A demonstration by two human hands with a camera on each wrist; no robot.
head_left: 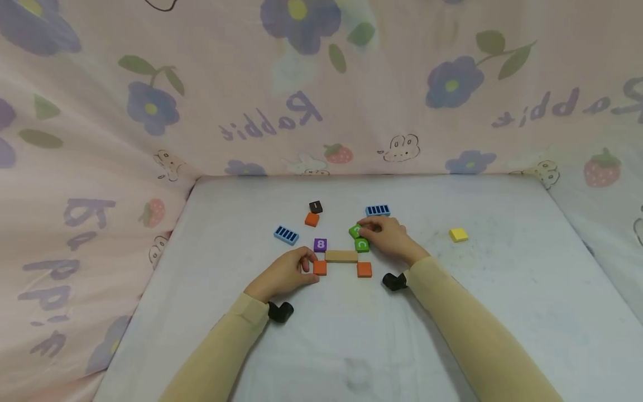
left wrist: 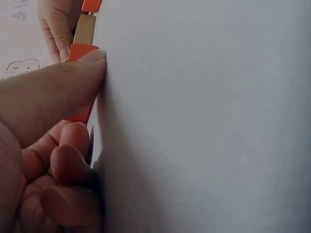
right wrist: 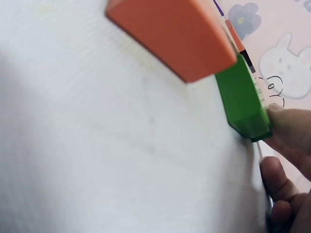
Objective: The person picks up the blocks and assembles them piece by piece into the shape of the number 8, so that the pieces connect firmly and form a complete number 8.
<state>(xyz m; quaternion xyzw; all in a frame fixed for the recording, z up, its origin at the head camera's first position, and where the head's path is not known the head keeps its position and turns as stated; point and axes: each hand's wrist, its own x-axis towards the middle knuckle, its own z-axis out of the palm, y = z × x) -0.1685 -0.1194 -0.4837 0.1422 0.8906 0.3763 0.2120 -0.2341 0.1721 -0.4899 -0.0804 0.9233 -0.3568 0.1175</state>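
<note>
My left hand (head_left: pixel 284 273) holds an orange square block (head_left: pixel 320 268) at its side, the thumb on the near edge. In the left wrist view the thumb lies across that orange block (left wrist: pixel 79 52), the other fingers curled below. With thumb and fingertips my right hand (head_left: pixel 389 237) pinches a green block (head_left: pixel 355 231) bearing a white character. Just below it lies a second green block (head_left: pixel 361 245) with a white C. A plain wooden bar (head_left: pixel 341 257) lies between the hands, a purple block (head_left: pixel 320 244) marked 8 at its upper left. Another orange block (head_left: pixel 364 269) sits by the bar's right end.
Farther back are a dark brown block (head_left: pixel 315 207), an orange block (head_left: pixel 312 219) and two blue striped blocks, one left (head_left: pixel 286 235) and one right (head_left: pixel 378 210). A yellow block (head_left: pixel 458 235) lies far right. A printed curtain (head_left: pixel 351 84) encloses the white table (head_left: pixel 341 346).
</note>
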